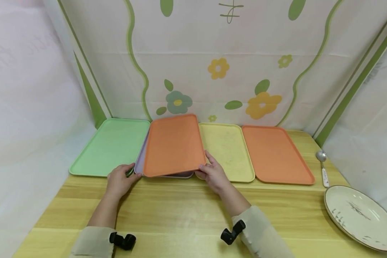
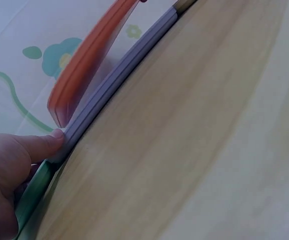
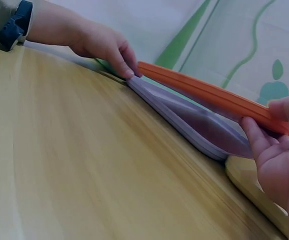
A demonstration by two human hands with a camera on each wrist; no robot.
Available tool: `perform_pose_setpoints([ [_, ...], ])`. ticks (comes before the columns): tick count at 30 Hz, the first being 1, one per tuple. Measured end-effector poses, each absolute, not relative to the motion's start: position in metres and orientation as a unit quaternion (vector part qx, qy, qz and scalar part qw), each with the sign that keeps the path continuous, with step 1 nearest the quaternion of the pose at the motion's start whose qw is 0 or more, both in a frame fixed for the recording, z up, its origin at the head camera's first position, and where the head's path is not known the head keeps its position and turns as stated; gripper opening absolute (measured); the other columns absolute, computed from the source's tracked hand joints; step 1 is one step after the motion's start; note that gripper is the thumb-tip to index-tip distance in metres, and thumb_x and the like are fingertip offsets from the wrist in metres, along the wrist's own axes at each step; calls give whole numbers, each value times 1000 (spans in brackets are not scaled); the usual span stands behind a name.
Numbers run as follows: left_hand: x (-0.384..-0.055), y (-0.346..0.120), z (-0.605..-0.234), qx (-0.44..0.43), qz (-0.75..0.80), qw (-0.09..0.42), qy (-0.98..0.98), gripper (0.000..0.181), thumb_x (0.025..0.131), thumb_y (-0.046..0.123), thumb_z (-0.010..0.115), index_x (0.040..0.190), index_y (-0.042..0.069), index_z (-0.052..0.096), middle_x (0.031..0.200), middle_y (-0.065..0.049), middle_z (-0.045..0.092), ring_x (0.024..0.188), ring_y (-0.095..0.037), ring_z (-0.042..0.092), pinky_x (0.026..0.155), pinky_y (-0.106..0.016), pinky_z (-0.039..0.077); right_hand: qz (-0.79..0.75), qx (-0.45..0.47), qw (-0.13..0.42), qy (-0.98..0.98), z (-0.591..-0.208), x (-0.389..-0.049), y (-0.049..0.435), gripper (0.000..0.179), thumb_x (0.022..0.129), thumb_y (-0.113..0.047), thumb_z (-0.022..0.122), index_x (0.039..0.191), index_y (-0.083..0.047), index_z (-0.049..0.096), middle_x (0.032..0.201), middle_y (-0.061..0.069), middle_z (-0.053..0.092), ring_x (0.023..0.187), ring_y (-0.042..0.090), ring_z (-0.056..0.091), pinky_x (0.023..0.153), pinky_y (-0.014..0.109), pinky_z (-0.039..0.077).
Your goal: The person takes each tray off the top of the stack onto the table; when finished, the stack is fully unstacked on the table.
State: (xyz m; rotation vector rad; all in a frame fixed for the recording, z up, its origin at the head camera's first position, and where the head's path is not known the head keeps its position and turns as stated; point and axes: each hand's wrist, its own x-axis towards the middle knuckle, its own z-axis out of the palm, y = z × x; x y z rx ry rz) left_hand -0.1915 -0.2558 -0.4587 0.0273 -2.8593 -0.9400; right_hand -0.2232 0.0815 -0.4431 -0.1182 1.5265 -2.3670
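Observation:
My right hand point(image 1: 213, 173) holds a tilted orange tray point(image 1: 175, 145) by its near right corner, the thumb above and fingers beneath, as the right wrist view shows. That tray is raised over a purple tray point(image 1: 140, 157), which it mostly hides. At the purple tray's near left corner, my left hand point(image 1: 120, 181) pinches the rim, its thumb on the front edge. In the left wrist view, the left thumb point(image 2: 47, 145) lies just below the orange tray's lifted corner. A green tray point(image 1: 111, 147) lies right beside the left hand, and a yellow tray point(image 1: 229, 152) is by the right.
A second orange tray point(image 1: 277, 154) ends the row on the right. Beyond it lie a spoon point(image 1: 323, 166) and a cream plate point(image 1: 361, 216) with a brown rim. The wooden table point(image 1: 167, 211) meets a flowered cloth point(image 1: 193, 79) behind the trays.

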Motion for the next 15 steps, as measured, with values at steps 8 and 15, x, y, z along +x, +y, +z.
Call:
perform_pose_setpoints([
  [8,-193,-255,-457,11,-311,59,-949,57,91,25,68,137,-5,52,136,-33,51,127,-51,45,104,-65,27,-829,-81,142,535,-436,-219,133,63,103,-2,41,158,-8,11,109,-5,69,95,7,69,85,23,57],
  [15,-193,-256,-457,14,-310,53,-949,58,91,27,67,138,-5,52,136,-33,51,127,-51,45,103,-64,27,-822,-122,138,539,-431,-218,178,60,106,-8,40,156,3,8,115,-5,68,97,7,69,84,23,57],
])
